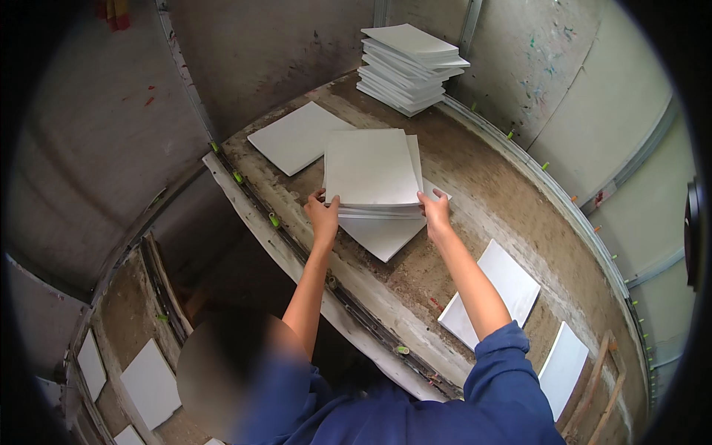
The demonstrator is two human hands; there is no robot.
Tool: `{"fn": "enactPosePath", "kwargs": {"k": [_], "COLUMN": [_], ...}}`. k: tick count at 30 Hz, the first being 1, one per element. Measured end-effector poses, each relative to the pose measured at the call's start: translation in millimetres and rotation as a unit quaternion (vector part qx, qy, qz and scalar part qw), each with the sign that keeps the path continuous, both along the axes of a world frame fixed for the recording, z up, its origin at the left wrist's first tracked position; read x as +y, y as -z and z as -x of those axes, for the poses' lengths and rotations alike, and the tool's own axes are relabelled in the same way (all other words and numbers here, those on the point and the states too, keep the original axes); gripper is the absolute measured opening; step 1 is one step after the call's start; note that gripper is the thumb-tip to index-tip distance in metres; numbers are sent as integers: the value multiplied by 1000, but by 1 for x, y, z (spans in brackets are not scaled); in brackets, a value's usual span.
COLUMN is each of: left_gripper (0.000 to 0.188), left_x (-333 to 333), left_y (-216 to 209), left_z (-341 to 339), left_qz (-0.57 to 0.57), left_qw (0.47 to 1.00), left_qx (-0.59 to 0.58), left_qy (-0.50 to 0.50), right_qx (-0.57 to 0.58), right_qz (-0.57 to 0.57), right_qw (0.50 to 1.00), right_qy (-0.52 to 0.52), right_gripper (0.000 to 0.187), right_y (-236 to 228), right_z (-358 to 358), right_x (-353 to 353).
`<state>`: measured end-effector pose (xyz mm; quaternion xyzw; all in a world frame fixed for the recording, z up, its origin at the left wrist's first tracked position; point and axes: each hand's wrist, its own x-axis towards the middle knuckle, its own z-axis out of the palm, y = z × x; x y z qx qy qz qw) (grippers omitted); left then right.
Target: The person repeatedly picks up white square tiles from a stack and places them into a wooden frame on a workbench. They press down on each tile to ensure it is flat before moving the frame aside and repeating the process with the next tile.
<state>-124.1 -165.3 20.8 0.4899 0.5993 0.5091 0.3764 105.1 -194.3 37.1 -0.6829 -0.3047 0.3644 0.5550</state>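
Hands: left hand (323,215), right hand (434,211) clasp tile stack (372,174) between them, near edge.

You have 2 stacks of white tiles: one in your hands (373,172), one far right (411,68) | 4 single tiles on the bench: far left (297,137), under the held stack (382,237), two near right (498,285) (564,367) | 3 tiles on the lower shelf, near left (150,382)

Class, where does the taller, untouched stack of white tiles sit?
In the head view, the tall stack of tiles sits at the bench's far end, against the wall.
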Motion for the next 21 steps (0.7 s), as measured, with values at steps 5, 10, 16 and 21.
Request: {"fn": "enactPosePath", "kwargs": {"k": [5,10,16,21], "left_gripper": [56,66,61,49], "left_x": [-9,-35,-106,-223], "left_y": [-44,-59,-77,-103], "left_z": [-25,-42,-150,-228], "left_qz": [82,97,76,106], "left_qw": [959,917,868,793], "left_qx": [-258,-313,-284,-273], "left_qy": [86,227,401,534], "right_qx": [101,106,21,-34], "right_qz": [-34,-106,-112,-18], "right_qw": [994,986,992,999], "right_qy": [-12,-76,-47,-1], "right_gripper": [57,57,79,83], "right_y": [-36,-77,-108,-120], "right_z": [-25,-58,-114,-169], "right_x": [-4,-108,-287,-437]}}
